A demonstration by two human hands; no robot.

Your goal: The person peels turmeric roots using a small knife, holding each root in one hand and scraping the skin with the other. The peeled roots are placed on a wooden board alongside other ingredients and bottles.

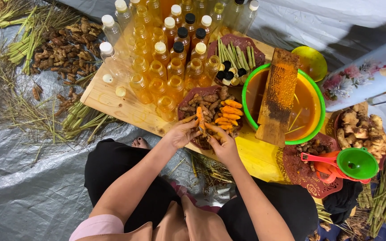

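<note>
- An orange turmeric root (200, 119) is being gripped between both hands, just above the near edge of a dark red plate (199, 143) heaped with more roots.
- The root's upper part is being pinched by the closed fingers of the left hand (182, 133); its lower end is being clasped by the right hand (222, 142), fingers curled around it.
- Peeled orange pieces (228, 114) and unpeeled brown ones (204, 103) are being kept side by side on that plate.
- The plate is being borne by a wooden board (108, 100), beside a cluster of amber-filled bottles (166, 58).
- A green-rimmed basin (318, 96) of orange liquid is being spanned by a wooden grater (278, 96), just right of the plate.
- A green funnel (356, 163) is being cradled in a red funnel (322, 166) near the right edge, with ginger roots (362, 127) behind it.
- Lemongrass stalks (235, 56) are being held on a second dark red plate.
</note>
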